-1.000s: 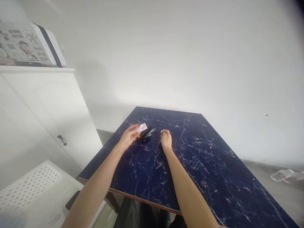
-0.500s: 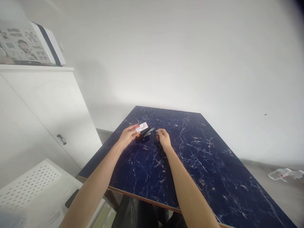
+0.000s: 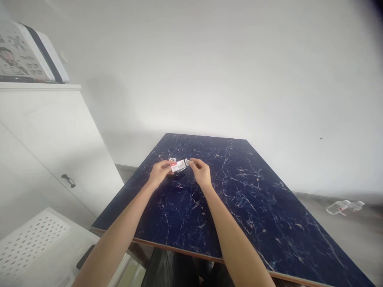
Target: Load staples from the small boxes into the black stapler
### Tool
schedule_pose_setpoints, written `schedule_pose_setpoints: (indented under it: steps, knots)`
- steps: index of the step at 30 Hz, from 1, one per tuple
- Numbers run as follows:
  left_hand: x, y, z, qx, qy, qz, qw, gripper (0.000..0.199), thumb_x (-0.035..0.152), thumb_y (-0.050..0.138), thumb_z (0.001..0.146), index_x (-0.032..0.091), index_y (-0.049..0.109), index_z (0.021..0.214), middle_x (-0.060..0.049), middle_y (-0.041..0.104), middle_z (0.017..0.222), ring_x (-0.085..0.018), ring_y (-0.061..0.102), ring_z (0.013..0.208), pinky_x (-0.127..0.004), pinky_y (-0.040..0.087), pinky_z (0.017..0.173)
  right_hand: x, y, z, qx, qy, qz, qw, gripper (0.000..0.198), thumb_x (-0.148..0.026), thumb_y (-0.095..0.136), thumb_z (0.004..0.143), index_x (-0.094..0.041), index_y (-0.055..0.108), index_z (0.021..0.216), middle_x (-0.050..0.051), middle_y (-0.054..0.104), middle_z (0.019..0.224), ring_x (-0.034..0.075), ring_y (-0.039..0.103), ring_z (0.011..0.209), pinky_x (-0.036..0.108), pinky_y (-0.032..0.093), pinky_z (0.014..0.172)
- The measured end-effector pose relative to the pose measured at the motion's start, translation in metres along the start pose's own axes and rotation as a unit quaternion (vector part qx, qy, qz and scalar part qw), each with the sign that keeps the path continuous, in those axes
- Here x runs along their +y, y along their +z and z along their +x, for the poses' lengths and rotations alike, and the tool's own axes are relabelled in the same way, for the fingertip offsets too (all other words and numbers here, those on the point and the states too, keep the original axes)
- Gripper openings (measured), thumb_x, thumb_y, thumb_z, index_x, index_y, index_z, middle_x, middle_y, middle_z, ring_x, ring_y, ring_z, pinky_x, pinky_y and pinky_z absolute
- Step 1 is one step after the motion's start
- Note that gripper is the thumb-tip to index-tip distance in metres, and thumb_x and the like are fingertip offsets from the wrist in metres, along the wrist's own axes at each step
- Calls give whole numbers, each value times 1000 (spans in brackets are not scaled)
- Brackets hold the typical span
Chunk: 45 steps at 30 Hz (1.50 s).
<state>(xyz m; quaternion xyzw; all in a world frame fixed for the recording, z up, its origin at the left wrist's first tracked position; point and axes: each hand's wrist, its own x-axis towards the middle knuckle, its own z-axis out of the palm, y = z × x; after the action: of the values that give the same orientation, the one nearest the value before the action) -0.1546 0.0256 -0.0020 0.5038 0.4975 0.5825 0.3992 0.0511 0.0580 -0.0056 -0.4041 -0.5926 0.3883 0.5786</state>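
My left hand (image 3: 159, 174) is closed on a small white-and-red box (image 3: 178, 165), thumb and fingers at its left end. The box is held over the far left part of the table. A black item shows in part behind and below it, mostly hidden. Beside my left fingertips is a small white printed piece (image 3: 172, 159). My right hand (image 3: 201, 172) pinches a small pale piece (image 3: 189, 162) at the right end of the box, largely covered by the fingers. I cannot tell whether that piece goes into the box or only touches it.
Both forearms reach over a dark blue marble-patterned table (image 3: 239, 207). A white cabinet (image 3: 50, 139) stands at the left with a printed case (image 3: 26, 56) on top. A perforated white panel (image 3: 36, 239) is at lower left. Clear plastic bottles (image 3: 342, 206) lie on the floor at right.
My right hand has moved left and slightly up to the box's right end. The box has turned flatter and lower, covering the black item and pens seen before. The view has shifted slightly right.
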Motion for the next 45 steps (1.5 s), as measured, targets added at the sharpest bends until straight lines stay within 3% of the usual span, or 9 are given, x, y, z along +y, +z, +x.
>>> schedule_pose_setpoints:
  steps: [6, 11, 19, 26, 31, 34, 39, 43, 45]
  knots:
    - [2, 5, -4, -46, -27, -72, 996, 41, 40, 88, 66, 15, 77, 97, -11, 77, 98, -24, 72, 87, -35, 60, 73, -1, 3, -2, 12, -3, -5, 1000, 43, -48, 69, 80, -19, 74, 111, 6, 74, 96, 18, 65, 77, 31, 52, 75]
    - [2, 6, -5, -47, -43, -137, 988, 34, 34, 86, 71, 16, 76, 97, -11, 75, 106, -24, 71, 97, -37, 60, 83, -6, 10, -9, 23, 8, 26, 999, 34, -48, 68, 81, -20, 79, 97, 8, 75, 106, 23, 68, 97, 35, 52, 91]
    - [8, 3, -8, -94, -71, -205, 972, 26, 26, 86, 73, 17, 76, 96, -8, 75, 107, -22, 71, 99, -34, 62, 85, -11, 10, -7, -75, 231, 292, 925, 40, -37, 82, 67, -23, 71, 103, 3, 75, 93, 15, 68, 79, 29, 55, 77]
    - [15, 4, -9, -120, -53, -214, 968, 29, 28, 81, 79, 18, 77, 106, -9, 73, 117, -25, 67, 111, -41, 54, 101, -14, 16, -14, -26, 85, 113, 990, 43, -49, 68, 82, -20, 74, 113, 6, 75, 104, 21, 68, 83, 36, 56, 79]
    - [18, 6, -11, -107, -21, -201, 973, 30, 28, 84, 75, 19, 77, 103, -8, 74, 116, -26, 67, 110, -47, 50, 105, -18, 21, -19, -120, 113, 164, 973, 61, -47, 69, 82, -28, 59, 139, 4, 72, 115, 21, 68, 91, 35, 56, 80]
    - [19, 5, -12, -86, 5, -174, 981, 33, 33, 84, 76, 18, 76, 105, -9, 74, 116, -28, 67, 112, -48, 49, 105, -22, 16, -19, -165, 170, 259, 936, 60, -48, 65, 87, -32, 53, 144, 4, 69, 121, 20, 67, 99, 33, 54, 84]
    - [15, 7, -8, -25, 43, -106, 993, 42, 41, 82, 76, 16, 74, 110, -11, 74, 114, -28, 69, 108, -47, 53, 100, -21, 16, -19, -197, 164, 203, 945, 73, -38, 73, 80, -34, 46, 148, 3, 67, 123, 18, 67, 95, 31, 54, 80]
    - [6, -6, 5, 105, 69, -76, 989, 39, 41, 76, 79, 16, 71, 109, -11, 74, 113, -27, 71, 103, -42, 56, 95, -4, 28, -16, -57, 136, 126, 981, 68, -41, 66, 81, -29, 48, 146, 4, 68, 115, 15, 67, 77, 30, 54, 71]
    - [1, -21, 11, 196, 56, 43, 978, 34, 38, 65, 87, 18, 69, 114, -10, 73, 116, -24, 71, 102, -38, 55, 93, 8, 29, -13, 7, 133, 61, 989, 57, -42, 61, 83, -23, 56, 136, 3, 70, 103, 14, 65, 70, 30, 53, 70]
